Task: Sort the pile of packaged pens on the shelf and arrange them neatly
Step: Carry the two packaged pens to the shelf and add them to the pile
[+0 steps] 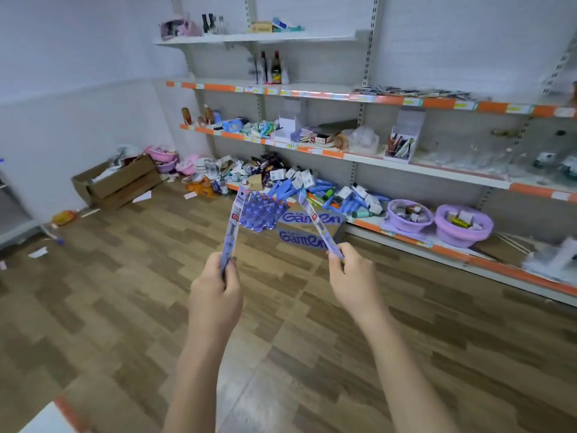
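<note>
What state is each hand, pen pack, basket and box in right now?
Left hand: grips a pen pack.
Left pen pack: held upright.
Right hand: pinches another pack.
Right pen pack: tilted left.
Purple baskets: filled, on bottom shelf.
Cardboard box: open, on floor.

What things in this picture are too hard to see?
Head view only:
- Print on the pen packs, left and right: too small and blurred to read.
- Pens pile on the upper shelf: seen edge-on and blurred, no counting.
- Right end of the shelves: smeared and cut off by the frame edge.
- Contents of the purple baskets: too small to name.
- Each pack's bottom end: hidden by the fingers of the left hand and right hand.
</note>
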A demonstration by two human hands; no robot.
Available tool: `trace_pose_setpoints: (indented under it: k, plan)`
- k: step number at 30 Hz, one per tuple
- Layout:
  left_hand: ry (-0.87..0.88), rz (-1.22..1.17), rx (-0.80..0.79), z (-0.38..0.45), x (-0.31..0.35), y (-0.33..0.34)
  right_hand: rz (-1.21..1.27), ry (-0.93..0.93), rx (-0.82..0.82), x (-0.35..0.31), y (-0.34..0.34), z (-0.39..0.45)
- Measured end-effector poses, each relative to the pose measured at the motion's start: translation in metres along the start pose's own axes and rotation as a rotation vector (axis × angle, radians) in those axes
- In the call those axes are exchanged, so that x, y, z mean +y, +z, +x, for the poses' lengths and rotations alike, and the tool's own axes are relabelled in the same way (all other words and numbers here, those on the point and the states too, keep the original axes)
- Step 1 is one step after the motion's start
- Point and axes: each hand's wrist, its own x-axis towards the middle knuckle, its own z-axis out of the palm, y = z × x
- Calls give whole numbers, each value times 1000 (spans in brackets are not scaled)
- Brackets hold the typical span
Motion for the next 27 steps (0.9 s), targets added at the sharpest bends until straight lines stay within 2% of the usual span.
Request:
trace_pose_setpoints:
  k: [15,27]
  plan:
    - [237,-134,-219,241,39,144,-39,159,278,3,8,217]
    - [277,-188,-453,314,74,258,-101,234,335,43,-10,312]
